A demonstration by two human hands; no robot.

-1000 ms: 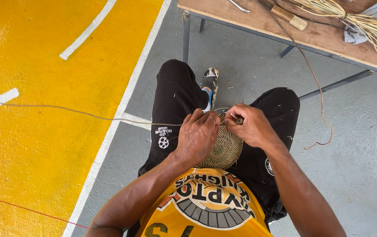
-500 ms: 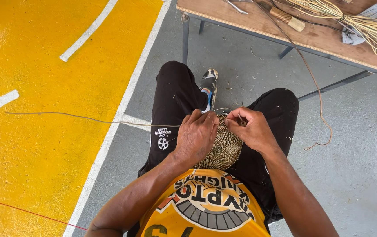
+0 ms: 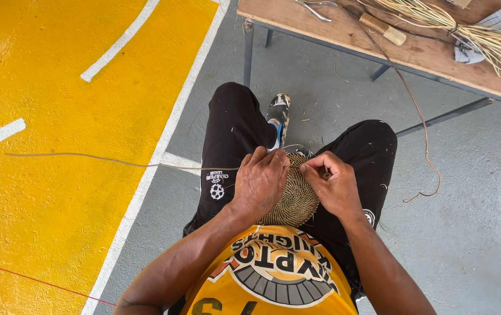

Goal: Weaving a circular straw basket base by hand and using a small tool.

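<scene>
— What has moved since a moment ago?

— Not much. My hands stay on my lap in the same spot. The long thin strand point(image 3: 104, 160) that runs out to my left lies a bit flatter over the yellow floor point(image 3: 46, 192) now.

— What are your hands doing?

— My left hand point(image 3: 260, 182) lies over the round woven mat point(image 3: 295, 201), fingers curled down on its top edge, holding it. My right hand point(image 3: 333, 185) is closed in a pinch at the mat's rim, just beside my left fingers. I cannot tell what small bit it pinches.

— Where is the mat?

— On my lap, between my knees, against my black trousers point(image 3: 233, 131).

— What else is around you?

— A wooden table point(image 3: 350, 29) stands in front of me. On it lie a bundle of pale straw point(image 3: 472, 32) and a tool with a wooden handle point(image 3: 382, 28). A thin brown cord point(image 3: 417, 116) hangs from the table down to the grey floor point(image 3: 472, 221).
</scene>
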